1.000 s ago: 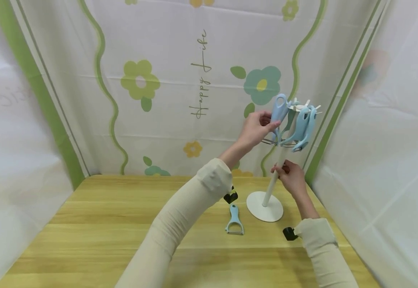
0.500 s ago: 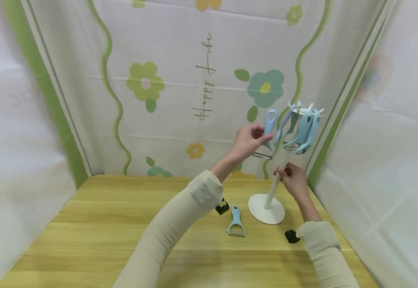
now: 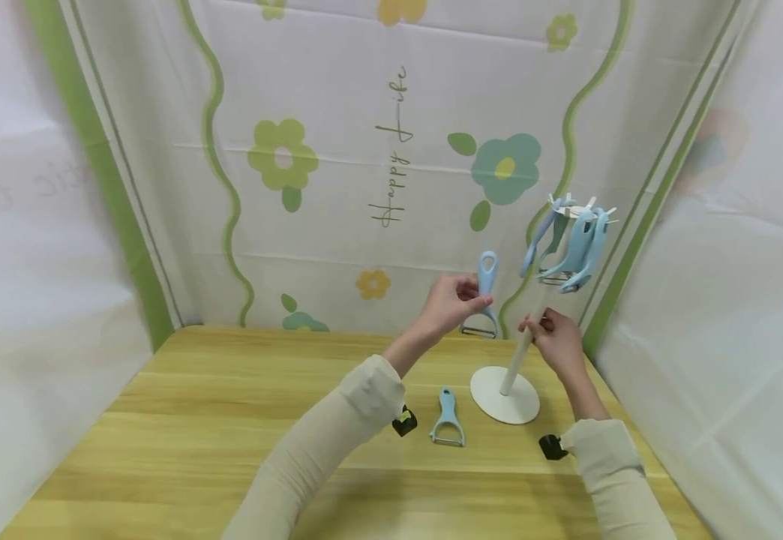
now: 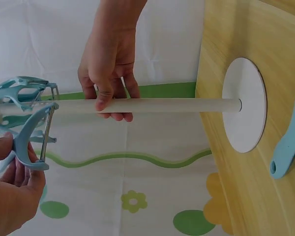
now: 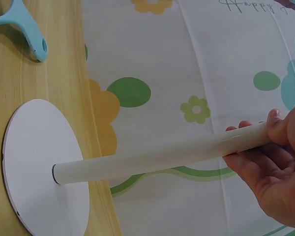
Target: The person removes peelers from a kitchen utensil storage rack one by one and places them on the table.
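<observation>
In the head view my left hand point(image 3: 447, 306) pinches a light blue peeler point(image 3: 487, 279) by its handle, blade end down, in the air left of a white stand. My right hand point(image 3: 559, 343) grips the stand's white pole point(image 3: 517, 361) partway up, with fingers and thumb around it in the right wrist view point(image 5: 280, 172). Several blue peelers point(image 3: 580, 244) hang from the prongs of the rack top point(image 3: 575, 213). Another light blue peeler point(image 3: 447, 417) lies on the table, left of the round white base point(image 3: 493, 401).
The wooden table point(image 3: 229, 420) reaches back to a white flowered curtain point(image 3: 337, 210). Fabric walls close in on both sides, the right one point(image 3: 715, 337) close to my right arm.
My left hand has moved down and to the left, bringing the peeler away from the rack top. My right hand keeps its grip on the pole.
</observation>
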Tool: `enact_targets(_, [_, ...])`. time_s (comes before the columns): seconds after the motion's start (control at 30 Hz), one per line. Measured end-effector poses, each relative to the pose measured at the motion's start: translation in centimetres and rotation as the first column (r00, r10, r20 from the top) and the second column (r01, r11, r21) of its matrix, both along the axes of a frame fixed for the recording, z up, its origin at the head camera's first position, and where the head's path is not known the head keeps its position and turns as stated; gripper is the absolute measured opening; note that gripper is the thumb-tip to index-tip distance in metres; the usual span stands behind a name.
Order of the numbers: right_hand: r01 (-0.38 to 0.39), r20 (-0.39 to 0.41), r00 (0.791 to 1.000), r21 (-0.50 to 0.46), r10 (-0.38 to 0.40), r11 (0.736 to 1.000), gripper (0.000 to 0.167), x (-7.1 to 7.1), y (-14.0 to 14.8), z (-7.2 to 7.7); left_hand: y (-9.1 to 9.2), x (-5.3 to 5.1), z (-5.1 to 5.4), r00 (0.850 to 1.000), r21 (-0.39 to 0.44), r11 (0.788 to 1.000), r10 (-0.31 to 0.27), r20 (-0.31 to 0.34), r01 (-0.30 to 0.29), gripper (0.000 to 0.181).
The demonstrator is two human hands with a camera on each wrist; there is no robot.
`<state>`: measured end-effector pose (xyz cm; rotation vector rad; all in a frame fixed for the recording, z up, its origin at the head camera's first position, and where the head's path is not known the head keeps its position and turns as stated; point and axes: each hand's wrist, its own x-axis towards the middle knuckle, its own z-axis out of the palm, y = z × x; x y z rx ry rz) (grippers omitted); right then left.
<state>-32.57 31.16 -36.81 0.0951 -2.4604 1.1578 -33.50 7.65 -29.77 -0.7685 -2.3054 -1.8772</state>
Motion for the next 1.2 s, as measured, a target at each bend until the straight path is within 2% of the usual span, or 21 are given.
enact_targets(0.17, [-0.004, -0.004, 1.0, -0.012, 0.004, 1.0, 0.022, 0.1, 0.0, 0.0, -0.5, 0.3, -1.6, 0.999, -0.026, 1.0, -0.005, 0.036, 0.006, 0.021])
enact_targets(0.47, [0.002, -0.008, 1.0, -0.001, -0.002, 1.0, 0.023, 0.2, 0.2, -0.2, -1.4, 0.3, -3.9, 0.999, -0.038, 0.999, -0.002, 0.053, 0.004, 0.02])
enact_targets(0.77, [-0.001, -0.005, 1.0, -0.006, 0.001, 1.0, 0.024, 0.2, 0.3, -0.1, -2.2, 0.6, -5.4, 0.996, -0.1, 0.995, 0.037, 0.081, -0.029, 0.02])
enact_targets(1.2, [-0.004, -0.021, 1.0, 0.012, 0.004, 1.0, 0.029, 0.1, 0.1, -0.3, -3.2, 1.0, -7.4, 0.99, -0.127, 0.992, 0.021, 0.137, -0.004, 0.016])
